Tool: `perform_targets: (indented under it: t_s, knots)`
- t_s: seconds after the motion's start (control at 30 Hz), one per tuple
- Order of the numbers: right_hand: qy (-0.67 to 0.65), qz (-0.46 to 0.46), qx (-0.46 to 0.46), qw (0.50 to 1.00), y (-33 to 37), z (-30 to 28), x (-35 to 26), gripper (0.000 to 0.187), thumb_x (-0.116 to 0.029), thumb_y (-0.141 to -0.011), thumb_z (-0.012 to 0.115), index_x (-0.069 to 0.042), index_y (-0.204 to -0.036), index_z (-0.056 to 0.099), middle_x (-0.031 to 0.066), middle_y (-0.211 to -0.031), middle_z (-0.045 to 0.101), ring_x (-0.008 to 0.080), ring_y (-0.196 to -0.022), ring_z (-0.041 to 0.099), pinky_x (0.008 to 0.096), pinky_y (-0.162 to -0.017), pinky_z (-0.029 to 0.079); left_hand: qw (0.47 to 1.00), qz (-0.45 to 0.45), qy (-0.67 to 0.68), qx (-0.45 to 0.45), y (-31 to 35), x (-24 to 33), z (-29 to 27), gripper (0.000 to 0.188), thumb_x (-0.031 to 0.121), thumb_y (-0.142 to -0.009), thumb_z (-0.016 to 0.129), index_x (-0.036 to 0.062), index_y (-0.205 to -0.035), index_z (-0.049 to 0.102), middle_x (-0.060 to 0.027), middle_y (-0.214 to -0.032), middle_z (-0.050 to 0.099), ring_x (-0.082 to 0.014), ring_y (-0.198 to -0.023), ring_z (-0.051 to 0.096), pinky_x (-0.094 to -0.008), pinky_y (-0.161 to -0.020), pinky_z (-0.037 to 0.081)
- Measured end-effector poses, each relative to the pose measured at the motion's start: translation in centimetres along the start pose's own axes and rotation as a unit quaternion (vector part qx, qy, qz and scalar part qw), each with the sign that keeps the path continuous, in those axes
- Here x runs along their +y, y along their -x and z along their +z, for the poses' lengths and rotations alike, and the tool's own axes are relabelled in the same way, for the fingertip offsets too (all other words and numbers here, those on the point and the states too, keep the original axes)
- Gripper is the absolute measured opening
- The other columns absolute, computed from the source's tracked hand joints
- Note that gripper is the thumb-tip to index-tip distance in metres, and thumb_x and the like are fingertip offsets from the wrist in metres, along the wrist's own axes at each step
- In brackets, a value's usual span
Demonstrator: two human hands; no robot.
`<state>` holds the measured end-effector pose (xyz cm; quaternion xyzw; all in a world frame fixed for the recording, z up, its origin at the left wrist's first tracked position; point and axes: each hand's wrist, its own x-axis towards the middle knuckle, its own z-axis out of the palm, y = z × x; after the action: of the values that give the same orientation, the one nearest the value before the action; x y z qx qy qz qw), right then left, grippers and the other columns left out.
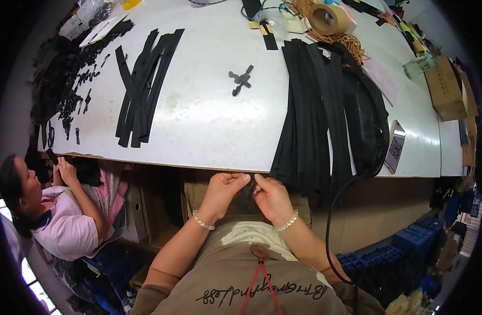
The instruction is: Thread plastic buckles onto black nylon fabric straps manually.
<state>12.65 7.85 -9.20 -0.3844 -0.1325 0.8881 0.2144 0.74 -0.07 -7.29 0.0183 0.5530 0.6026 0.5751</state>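
Note:
Just off the table's near edge, my left hand and my right hand are close together, thumbs and fingertips pinched. Between them a black strap hangs down, and both hands grip its upper end. Any small part at the fingertips is too hidden to make out. A long bundle of flat black straps lies to the right of my hands, its near ends hanging over the edge. Ahead of them a few small black plastic buckles sit in a loose cluster on the white table.
More black straps lie left of centre, with scattered black buckle parts beyond. A black mesh bag, a phone, a tape roll and a cardboard box are on the right. A co-worker sits at the left.

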Motion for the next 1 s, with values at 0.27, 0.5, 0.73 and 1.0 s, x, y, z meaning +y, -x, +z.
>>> perform_targets:
  t_s: [0.27, 0.5, 0.73, 1.0]
  knots:
    - [0.149, -0.054, -0.1, 0.982, 2.5, 0.3, -1.3, 0.007, 0.0, -0.082, 0.061, -0.001, -0.087, 0.057, 0.0039, -0.084, 0.057, 0.0093, -0.067, 0.054, 0.0227, -0.063, 0.047, 0.989, 0.14, -0.031, -0.018, 1.8, -0.7, 0.0, 0.01, 0.003, -0.081, 0.065, 0.0022, -0.091, 0.062, -0.0005, -0.081, 0.063, -0.0039, -0.068, 0.054, -0.0165, -0.061, 0.043]
    - [0.315, -0.305, -0.142, 0.887, 3.8, 1.0, -1.2, 0.016, 0.013, -0.075, 0.061, 0.003, -0.087, 0.057, 0.0054, -0.09, 0.054, 0.0074, -0.076, 0.054, 0.0185, -0.064, 0.046, 0.948, 0.298, -0.084, -0.075, 2.6, -0.9, -0.3, 0.011, -0.007, -0.078, 0.062, 0.0, -0.087, 0.061, -0.006, -0.088, 0.061, -0.0107, -0.079, 0.056, -0.0219, -0.07, 0.046]
    - [0.318, -0.322, -0.153, 0.878, 4.2, 1.3, -1.5, 0.017, 0.015, -0.075, 0.061, 0.004, -0.087, 0.058, 0.0068, -0.093, 0.054, 0.0087, -0.078, 0.055, 0.0193, -0.067, 0.047, 0.916, 0.364, -0.146, -0.082, 3.2, -0.2, 0.0, 0.011, -0.009, -0.077, 0.06, -0.0007, -0.085, 0.062, -0.0077, -0.087, 0.061, -0.0147, -0.082, 0.057, -0.0247, -0.072, 0.047]
    - [0.281, -0.183, -0.111, 0.936, 2.7, 0.6, -1.5, 0.005, 0.002, -0.083, 0.058, 0.003, -0.088, 0.057, 0.0036, -0.078, 0.056, 0.0076, -0.064, 0.055, 0.0209, -0.058, 0.047, 0.979, 0.177, -0.1, -0.03, 1.9, -0.8, -0.5, 0.009, 0.0, -0.081, 0.063, 0.0009, -0.089, 0.06, -0.0026, -0.083, 0.062, -0.0065, -0.071, 0.056, -0.0188, -0.065, 0.045]
